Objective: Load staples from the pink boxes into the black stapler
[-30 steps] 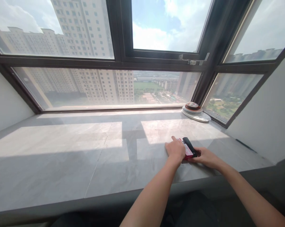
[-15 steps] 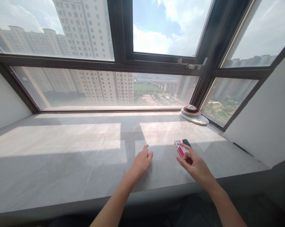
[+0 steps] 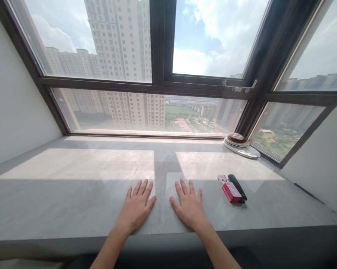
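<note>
My left hand [image 3: 136,207] lies flat on the grey stone windowsill [image 3: 59,209], fingers spread and holding nothing. Beside it, my right hand [image 3: 189,205] rests palm down on the same slab, its fingers also apart. To the right of that hand, not touching it, lies a small pink and white box [image 3: 230,191]. A black object [image 3: 237,186], long and narrow like a tube or case, lies close along the box's right side; I cannot make out its exact kind.
A stack of plates or discs [image 3: 239,144], white with a brown one near the top, sits in the far right corner of the sill. Dark window frames [image 3: 154,87] rise behind. A thin dark strip [image 3: 308,192] lies along the right wall.
My right hand has left the pink and white box and moved left to lie flat on the sill. My left hand has shifted left and flattened. The view has shifted slightly.
</note>
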Tool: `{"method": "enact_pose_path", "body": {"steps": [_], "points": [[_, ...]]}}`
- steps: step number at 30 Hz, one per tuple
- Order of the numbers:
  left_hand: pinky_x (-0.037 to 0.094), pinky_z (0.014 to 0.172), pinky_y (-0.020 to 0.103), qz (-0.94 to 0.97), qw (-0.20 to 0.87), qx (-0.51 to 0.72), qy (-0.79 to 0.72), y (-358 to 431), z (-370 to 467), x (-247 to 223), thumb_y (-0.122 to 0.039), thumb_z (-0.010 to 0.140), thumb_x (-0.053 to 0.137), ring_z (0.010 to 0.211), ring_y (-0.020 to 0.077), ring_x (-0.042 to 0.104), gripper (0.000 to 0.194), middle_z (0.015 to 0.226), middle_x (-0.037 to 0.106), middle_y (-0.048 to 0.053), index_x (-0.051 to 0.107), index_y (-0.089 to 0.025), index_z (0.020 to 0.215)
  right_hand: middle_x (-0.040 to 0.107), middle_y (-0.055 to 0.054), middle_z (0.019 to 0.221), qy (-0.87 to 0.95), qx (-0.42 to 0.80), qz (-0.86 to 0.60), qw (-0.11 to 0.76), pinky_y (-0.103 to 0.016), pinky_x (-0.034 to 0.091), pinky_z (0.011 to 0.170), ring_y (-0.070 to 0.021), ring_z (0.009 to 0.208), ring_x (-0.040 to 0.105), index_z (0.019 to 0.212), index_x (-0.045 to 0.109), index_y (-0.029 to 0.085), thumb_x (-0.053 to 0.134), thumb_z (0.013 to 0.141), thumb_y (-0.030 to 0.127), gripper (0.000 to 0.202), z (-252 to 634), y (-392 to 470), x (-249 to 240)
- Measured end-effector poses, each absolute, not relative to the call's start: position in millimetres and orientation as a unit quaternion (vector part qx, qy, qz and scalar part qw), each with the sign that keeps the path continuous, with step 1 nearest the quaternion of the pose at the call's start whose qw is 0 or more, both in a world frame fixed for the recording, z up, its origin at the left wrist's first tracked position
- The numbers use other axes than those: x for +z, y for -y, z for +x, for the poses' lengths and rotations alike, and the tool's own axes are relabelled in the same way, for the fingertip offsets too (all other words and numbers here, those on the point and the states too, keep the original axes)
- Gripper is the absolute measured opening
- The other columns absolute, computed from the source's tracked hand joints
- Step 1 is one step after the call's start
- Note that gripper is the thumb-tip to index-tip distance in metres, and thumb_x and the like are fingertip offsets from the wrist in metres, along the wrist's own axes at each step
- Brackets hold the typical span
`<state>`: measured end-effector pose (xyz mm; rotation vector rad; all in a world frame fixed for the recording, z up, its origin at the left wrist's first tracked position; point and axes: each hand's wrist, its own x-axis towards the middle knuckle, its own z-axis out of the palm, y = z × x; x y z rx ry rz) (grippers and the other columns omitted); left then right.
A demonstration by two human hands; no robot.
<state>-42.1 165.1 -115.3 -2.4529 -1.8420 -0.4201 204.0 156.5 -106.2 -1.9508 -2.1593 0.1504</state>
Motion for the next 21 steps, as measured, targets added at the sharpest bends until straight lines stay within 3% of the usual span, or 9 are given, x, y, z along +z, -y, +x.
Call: {"method": "enact_pose_path", "body": {"steps": [21], "points": [[0.012,0.122,0.055,-0.787,-0.002,-0.161,0.595,-173.2,-38.8,-110.9,-0.050,0.105,0.031,0.154,0.0277,0.015,0.055,0.166,0.022,0.001,0.031,-0.034,0.158,0.009,0.005,0.169,0.739,0.055,-0.664,0.100,-0.064,-0.005,0.118,-0.0362,0.155,-0.002,0.161,0.020,0.037,0.023,0.099,0.066,0.068,202.4,-159.0,-100.1]]}}
